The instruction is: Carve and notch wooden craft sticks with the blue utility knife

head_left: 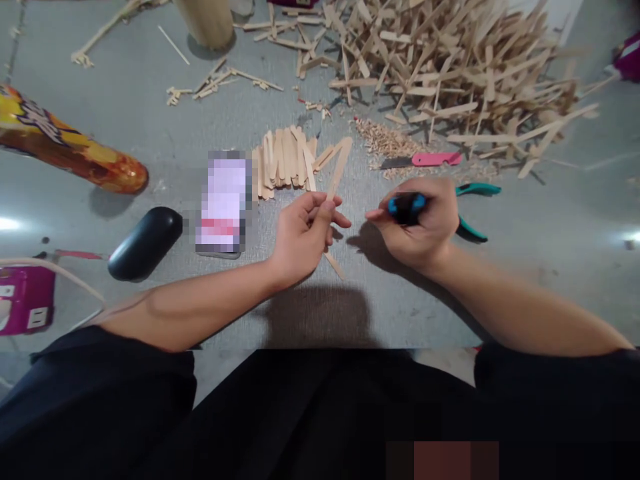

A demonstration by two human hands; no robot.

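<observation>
Left hand (305,230), head view: thumb and forefinger are pinched on a pale flat wooden stick (340,170). The stick's long axis rises from the grip, away from the body and leaning slightly right. Its far end meets a second strip at a sharp bend; whether the two are one piece cannot be told.

Right hand (423,220): fingers are closed around a black-and-blue tool (407,208), seen nearly end-on and blurred; its working tip cannot be made out. This hand stands to the right of the stick, nearer the body than the bend, with a visible gap between. The left hand is the nearer of the two, being in contact.

Surroundings on the grey worktop (175,147): a row of pale wooden sticks (285,160) lies just beyond the left hand; a pink-handled cutter (435,160) lies beyond the right; teal curved handles (477,189) project from behind the right hand.
</observation>
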